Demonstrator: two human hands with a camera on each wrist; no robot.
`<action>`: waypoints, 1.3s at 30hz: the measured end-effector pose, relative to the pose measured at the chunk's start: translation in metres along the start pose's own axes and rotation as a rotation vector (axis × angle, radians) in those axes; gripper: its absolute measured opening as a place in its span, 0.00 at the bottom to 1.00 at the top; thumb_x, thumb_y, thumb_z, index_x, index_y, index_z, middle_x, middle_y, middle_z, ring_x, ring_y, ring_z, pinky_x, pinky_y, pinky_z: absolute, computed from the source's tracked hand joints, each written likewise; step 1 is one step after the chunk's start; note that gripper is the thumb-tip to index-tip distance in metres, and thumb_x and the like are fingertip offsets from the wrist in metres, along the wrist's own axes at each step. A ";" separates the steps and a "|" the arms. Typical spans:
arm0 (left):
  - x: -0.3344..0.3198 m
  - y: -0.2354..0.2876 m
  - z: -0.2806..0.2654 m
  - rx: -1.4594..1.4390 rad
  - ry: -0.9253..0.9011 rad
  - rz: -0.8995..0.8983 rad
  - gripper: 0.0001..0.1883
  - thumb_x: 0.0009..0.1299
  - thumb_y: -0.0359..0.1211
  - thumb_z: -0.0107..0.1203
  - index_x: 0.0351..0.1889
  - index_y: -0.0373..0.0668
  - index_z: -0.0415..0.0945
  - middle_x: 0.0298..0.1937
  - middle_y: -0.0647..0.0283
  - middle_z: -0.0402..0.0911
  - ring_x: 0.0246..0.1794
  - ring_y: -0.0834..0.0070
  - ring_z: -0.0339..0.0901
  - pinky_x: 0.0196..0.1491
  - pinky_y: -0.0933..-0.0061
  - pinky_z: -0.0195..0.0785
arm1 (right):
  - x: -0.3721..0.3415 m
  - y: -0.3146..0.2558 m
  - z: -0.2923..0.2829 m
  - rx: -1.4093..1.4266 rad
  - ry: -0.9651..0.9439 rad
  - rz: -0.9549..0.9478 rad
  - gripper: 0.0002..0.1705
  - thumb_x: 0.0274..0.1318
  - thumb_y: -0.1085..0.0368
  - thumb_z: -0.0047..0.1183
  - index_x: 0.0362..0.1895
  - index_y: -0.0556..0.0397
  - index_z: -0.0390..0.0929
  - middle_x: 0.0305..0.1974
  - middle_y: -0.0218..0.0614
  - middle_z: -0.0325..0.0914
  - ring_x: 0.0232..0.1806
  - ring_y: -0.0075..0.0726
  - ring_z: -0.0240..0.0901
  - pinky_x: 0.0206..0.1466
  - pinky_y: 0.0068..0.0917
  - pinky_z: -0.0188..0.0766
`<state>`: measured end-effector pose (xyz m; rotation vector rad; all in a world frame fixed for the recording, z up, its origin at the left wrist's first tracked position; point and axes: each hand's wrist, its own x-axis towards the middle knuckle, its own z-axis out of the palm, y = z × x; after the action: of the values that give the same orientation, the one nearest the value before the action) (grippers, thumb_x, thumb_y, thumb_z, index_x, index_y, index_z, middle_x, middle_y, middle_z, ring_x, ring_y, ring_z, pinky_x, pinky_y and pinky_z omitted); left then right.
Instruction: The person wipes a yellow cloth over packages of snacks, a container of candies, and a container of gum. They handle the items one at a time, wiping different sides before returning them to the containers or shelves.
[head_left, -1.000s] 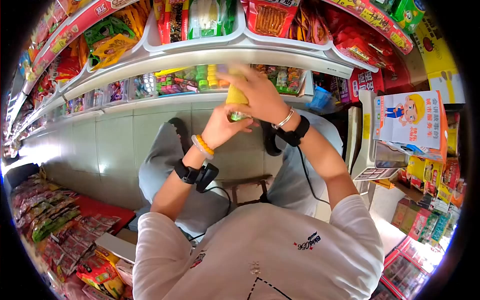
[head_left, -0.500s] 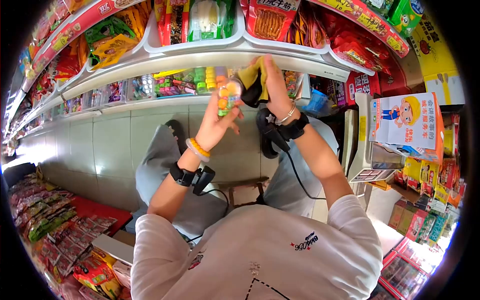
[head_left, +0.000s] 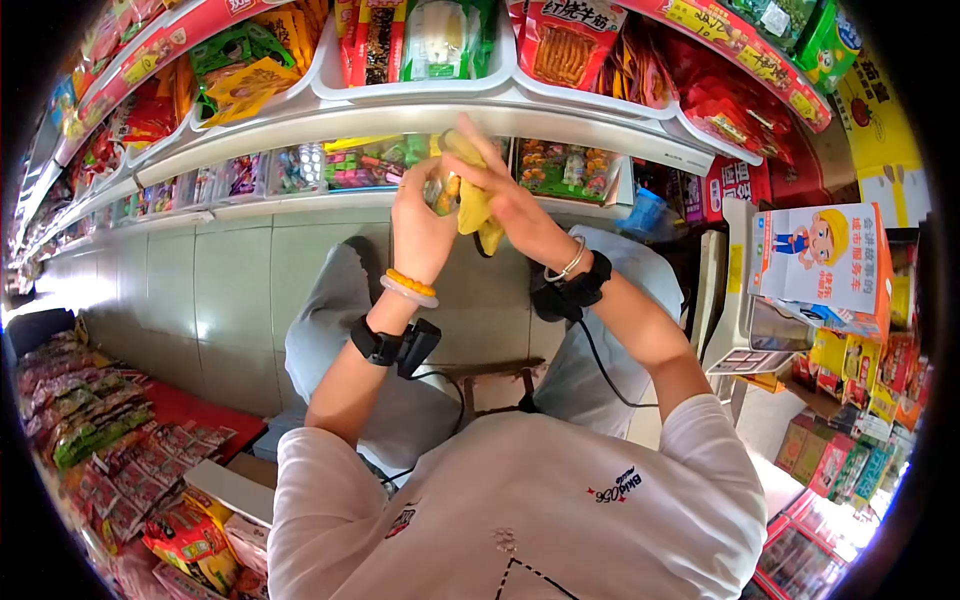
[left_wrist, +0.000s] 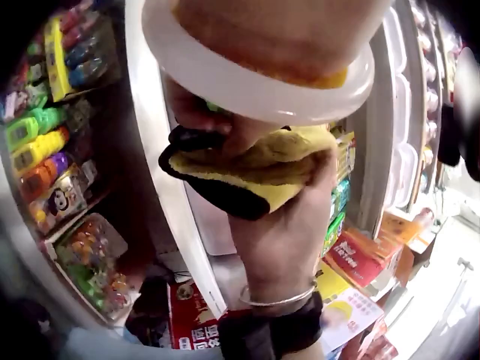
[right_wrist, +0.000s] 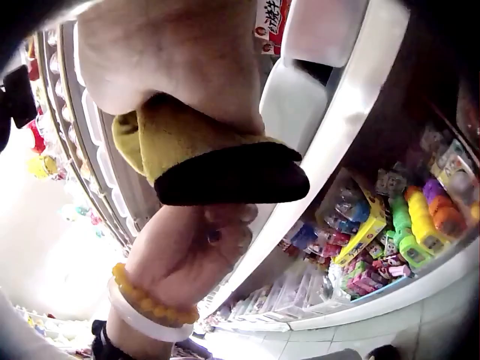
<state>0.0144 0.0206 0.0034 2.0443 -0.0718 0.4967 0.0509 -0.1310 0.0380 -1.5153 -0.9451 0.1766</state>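
Yellow with black, one cloth (head_left: 476,205) is gripped in your right hand (head_left: 518,215) against one clear container (head_left: 438,196) that your left hand (head_left: 418,235) curls round (one beaded bracelet (head_left: 411,284) and one white bangle (head_left: 409,297) circle that wrist), before the lower shelf (head_left: 300,205).

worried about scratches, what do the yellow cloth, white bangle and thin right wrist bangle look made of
Yellow cloth: soft fabric, possibly microfibre, from its matte nap and folds. White bangle: smooth, glossy by its highlights, perhaps plastic or stone. Thin bangle: probably polished metal, from its silvery shine.
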 end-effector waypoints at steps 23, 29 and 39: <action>-0.016 0.002 -0.002 -0.394 -0.435 -0.479 0.13 0.65 0.37 0.59 0.40 0.38 0.74 0.27 0.69 0.73 0.23 0.85 0.68 0.22 0.83 0.60 | -0.022 0.022 -0.043 -0.155 -0.025 0.334 0.27 0.55 0.65 0.57 0.60 0.54 0.68 0.52 0.39 0.75 0.52 0.29 0.71 0.56 0.27 0.67; -0.032 0.009 0.004 -0.763 -0.729 -0.836 0.08 0.66 0.33 0.57 0.31 0.37 0.76 0.28 0.66 0.79 0.22 0.86 0.69 0.22 0.81 0.59 | -0.050 0.027 -0.041 0.117 -0.215 0.424 0.24 0.53 0.64 0.59 0.54 0.55 0.71 0.52 0.33 0.73 0.54 0.26 0.67 0.59 0.26 0.63; -0.066 -0.038 0.052 -0.360 -0.618 -0.714 0.61 0.51 0.40 0.69 0.71 0.29 0.32 0.62 0.40 0.59 0.49 0.63 0.71 0.51 0.70 0.67 | -0.094 0.138 -0.142 -0.575 0.226 0.566 0.13 0.48 0.65 0.60 0.39 0.56 0.78 0.40 0.37 0.80 0.40 0.32 0.77 0.43 0.28 0.71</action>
<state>-0.0202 -0.0144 -0.0745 1.6505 0.1845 -0.5588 0.1388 -0.2831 -0.0929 -2.2635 -0.3714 0.1366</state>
